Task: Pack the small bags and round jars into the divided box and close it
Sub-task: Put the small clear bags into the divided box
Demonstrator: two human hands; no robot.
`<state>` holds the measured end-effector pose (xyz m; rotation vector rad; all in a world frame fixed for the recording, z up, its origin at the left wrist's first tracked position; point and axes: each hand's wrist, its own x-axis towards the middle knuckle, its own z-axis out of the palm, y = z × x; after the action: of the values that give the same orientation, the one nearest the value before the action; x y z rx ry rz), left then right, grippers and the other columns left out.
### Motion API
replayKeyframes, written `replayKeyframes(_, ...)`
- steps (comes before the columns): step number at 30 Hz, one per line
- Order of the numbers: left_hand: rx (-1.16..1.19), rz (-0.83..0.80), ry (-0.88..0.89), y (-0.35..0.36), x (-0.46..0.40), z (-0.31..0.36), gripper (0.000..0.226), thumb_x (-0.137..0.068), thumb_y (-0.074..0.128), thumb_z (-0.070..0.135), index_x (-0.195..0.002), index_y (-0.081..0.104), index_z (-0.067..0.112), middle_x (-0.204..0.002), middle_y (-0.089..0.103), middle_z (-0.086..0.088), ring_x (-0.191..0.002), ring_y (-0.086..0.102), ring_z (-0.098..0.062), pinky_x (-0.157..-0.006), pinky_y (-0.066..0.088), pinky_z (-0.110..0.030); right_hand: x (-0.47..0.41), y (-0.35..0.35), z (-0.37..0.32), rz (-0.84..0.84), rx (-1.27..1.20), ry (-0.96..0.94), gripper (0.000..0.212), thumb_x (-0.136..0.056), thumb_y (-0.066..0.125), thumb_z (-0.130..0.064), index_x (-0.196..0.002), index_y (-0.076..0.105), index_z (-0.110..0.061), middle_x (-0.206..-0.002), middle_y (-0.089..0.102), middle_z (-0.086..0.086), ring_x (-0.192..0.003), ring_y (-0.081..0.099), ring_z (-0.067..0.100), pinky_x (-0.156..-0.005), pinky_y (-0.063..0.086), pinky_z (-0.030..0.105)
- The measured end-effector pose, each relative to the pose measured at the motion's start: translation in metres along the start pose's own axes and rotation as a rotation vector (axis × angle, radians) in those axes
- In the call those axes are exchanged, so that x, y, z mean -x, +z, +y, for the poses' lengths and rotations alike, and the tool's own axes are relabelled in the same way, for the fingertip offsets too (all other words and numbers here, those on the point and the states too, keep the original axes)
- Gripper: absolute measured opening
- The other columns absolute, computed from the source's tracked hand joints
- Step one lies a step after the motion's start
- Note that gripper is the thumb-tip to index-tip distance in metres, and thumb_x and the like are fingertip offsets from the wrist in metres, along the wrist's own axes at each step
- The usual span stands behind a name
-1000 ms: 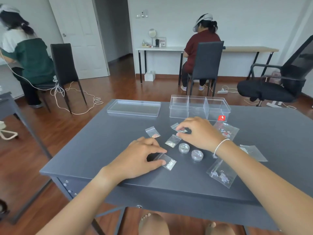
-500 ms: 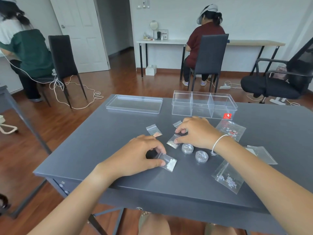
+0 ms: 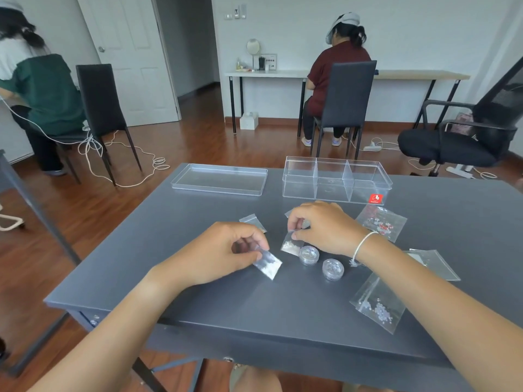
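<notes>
My left hand [image 3: 223,253] pinches a small clear bag of white bits [image 3: 268,264], lifted a little off the grey table [image 3: 158,250]. My right hand [image 3: 319,227] pinches the top of a second small bag [image 3: 290,246]. Two round clear jars [image 3: 309,254] [image 3: 333,268] stand just right of the bags. A third small bag [image 3: 252,220] lies behind my left hand. The clear divided box [image 3: 336,179] stands open at the table's far edge with its three compartments bare. Its clear lid [image 3: 219,179] lies to the left.
Larger clear bags lie at the right: one with red and white beads [image 3: 380,222], one with pale beads [image 3: 379,305], one almost flat [image 3: 433,263]. Two people sit with their backs to me at other desks. A black office chair [image 3: 464,137] stands at the far right.
Both hands went from pressing bags flat on the table to pinching and lifting them. My right hand shifted from the far small bag to the one beside the jars.
</notes>
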<state>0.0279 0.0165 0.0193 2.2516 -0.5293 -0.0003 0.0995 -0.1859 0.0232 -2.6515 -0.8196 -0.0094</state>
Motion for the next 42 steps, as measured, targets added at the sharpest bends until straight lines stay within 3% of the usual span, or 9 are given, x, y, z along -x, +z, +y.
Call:
replayKeyframes(4,-0.019,0.023,0.012,-0.009,-0.012,0.003,0.023,-0.082,0.061,0.008,-0.079,0.065,0.031,-0.069,0.058,0.01,-0.065,0.051,-0.001,-0.063,0.04,-0.009,0.0,-0.01,0.005,0.037,-0.139,0.021,0.011,-0.081,0.058,-0.019,-0.074,0.057,-0.028,-0.074,0.06,-0.014,-0.058,0.047,-0.007,-0.071,0.03,0.023)
replayKeyframes(10,-0.003,0.045,0.03,-0.022,-0.041,0.012,0.023,-0.086,0.055,0.01,-0.08,0.066,0.03,-0.07,0.058,0.004,-0.061,0.049,-0.002,-0.061,0.039,-0.008,-0.004,-0.026,0.018,0.112,-0.26,0.035,0.014,-0.082,0.058,-0.014,-0.078,0.059,-0.027,-0.073,0.055,-0.019,-0.057,0.047,-0.019,-0.056,0.033,0.015)
replayKeyframes(17,-0.004,0.134,0.087,-0.03,-0.092,0.019,0.021,-0.085,0.057,0.01,-0.089,0.063,0.03,-0.076,0.059,0.012,-0.062,0.047,0.001,-0.059,0.042,-0.007,-0.011,-0.04,0.033,0.243,-0.365,0.063,0.022,-0.087,0.051,-0.008,-0.083,0.058,-0.029,-0.08,0.057,-0.014,-0.068,0.051,-0.001,-0.055,0.037,0.004)
replayKeyframes(22,-0.014,0.203,0.084,-0.033,-0.137,0.018,0.018,-0.084,0.059,0.015,-0.098,0.066,0.023,-0.094,0.068,-0.003,-0.075,0.058,-0.01,-0.068,0.044,-0.007,-0.019,-0.049,0.042,0.32,-0.392,0.061,0.018,-0.085,0.054,-0.006,-0.091,0.061,-0.021,-0.083,0.058,-0.001,-0.065,0.048,0.004,-0.055,0.037,0.002)
replayKeyframes(29,-0.065,0.177,0.06,-0.032,-0.194,0.013,0.024,-0.086,0.055,0.007,-0.099,0.067,0.022,-0.079,0.065,0.008,-0.075,0.063,-0.011,-0.068,0.044,-0.006,-0.024,-0.066,0.055,0.423,-0.424,0.095,0.015,-0.082,0.058,-0.006,-0.084,0.063,-0.021,-0.081,0.06,-0.001,-0.067,0.056,0.009,-0.065,0.046,0.016)
replayKeyframes(33,-0.162,0.129,0.022,-0.031,-0.216,0.007,0.024,-0.084,0.055,0.004,-0.099,0.066,0.019,-0.083,0.061,0.004,-0.067,0.054,0.001,-0.059,0.041,0.0,-0.025,-0.072,0.063,0.461,-0.452,0.104,0.014,-0.081,0.059,-0.005,-0.082,0.065,-0.018,-0.079,0.062,0.0,-0.066,0.058,0.014,-0.068,0.05,0.02)
replayKeyframes(36,-0.234,-0.001,-0.035,-0.029,-0.222,0.005,0.016,-0.084,0.059,0.011,-0.097,0.066,0.018,-0.084,0.061,0.005,-0.073,0.057,-0.006,-0.064,0.041,-0.008,-0.025,-0.075,0.068,0.469,-0.436,0.112,0.01,-0.08,0.061,-0.007,-0.078,0.064,-0.017,-0.076,0.062,-0.004,-0.064,0.056,0.012,-0.066,0.049,0.018)
replayKeyframes(39,-0.289,-0.114,-0.073,-0.025,-0.227,0.005,0.023,-0.082,0.057,0.002,-0.093,0.068,0.019,-0.09,0.064,-0.002,-0.084,0.058,-0.013,-0.069,0.043,-0.014,-0.026,-0.075,0.073,0.465,-0.39,0.117,0.013,-0.08,0.062,-0.011,-0.072,0.062,-0.021,-0.073,0.061,-0.009,-0.06,0.054,0.001,-0.058,0.042,0.003)
replayKeyframes(42,-0.325,-0.187,-0.097,-0.019,-0.229,0.003,0.026,-0.081,0.056,-0.001,-0.095,0.069,0.017,-0.093,0.065,-0.005,-0.079,0.058,-0.012,-0.067,0.043,-0.012,-0.029,-0.073,0.076,0.456,-0.395,0.119,0.014,-0.079,0.063,-0.012,-0.071,0.063,-0.022,-0.071,0.061,-0.01,-0.055,0.052,-0.008,-0.054,0.038,0.0)
